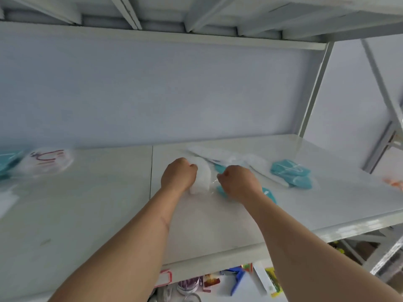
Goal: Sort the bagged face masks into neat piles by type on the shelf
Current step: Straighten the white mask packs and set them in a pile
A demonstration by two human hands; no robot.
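- Shelf (87, 203) white, seen from head view; frame motion-blurred
- Left hand (179, 174) fist-curled, gripping white bagged mask (202, 177) mid-shelf
- Right hand (238, 182) curled, pinching clear bag of teal mask (269, 194) just beside it
- Teal bagged pile (291, 174) toward right edge; more white bags (220, 155) near back edge
- Red-printed bag (46, 161) and teal bags (8, 160) at left edge

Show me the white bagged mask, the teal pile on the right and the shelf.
white bagged mask (202, 175): head view, its middle.
teal pile (291, 174): head view, top bag.
shelf (91, 201): head view, bare surface.
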